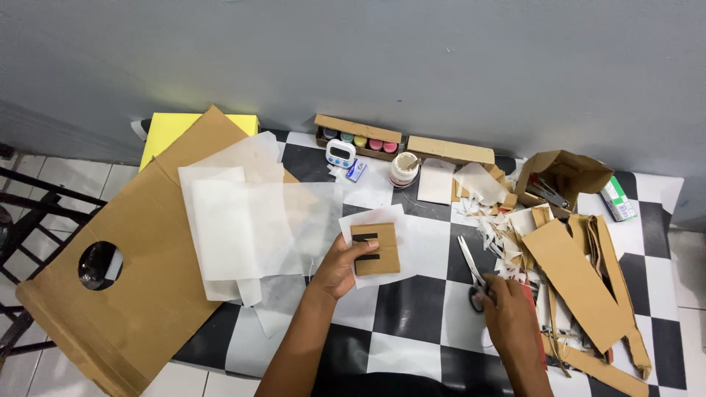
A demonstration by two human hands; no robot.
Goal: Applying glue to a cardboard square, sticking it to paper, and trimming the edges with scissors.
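Presently: left hand (pixel 340 266), thumb pinching a small brown cardboard piece (pixel 376 248) with two dark slots, backed by white paper (pixel 401 246), over the checkered table (pixel 412 305); right hand (pixel 506 315), fingers curled around the handles of scissors (pixel 471 270), blades parted, just right of the piece; cardboard scraps (pixel 573 279) heaped beyond; large cardboard sheet (pixel 132 294) with round hole at left.

Even, fairly bright indoor light falls from above, casting only soft, short shadows. The translucent paper sheets (pixel 250 220) and white floor tiles (pixel 430 246) look slightly washed out. Focus is sharp; wide-angle distortion bends the edges.
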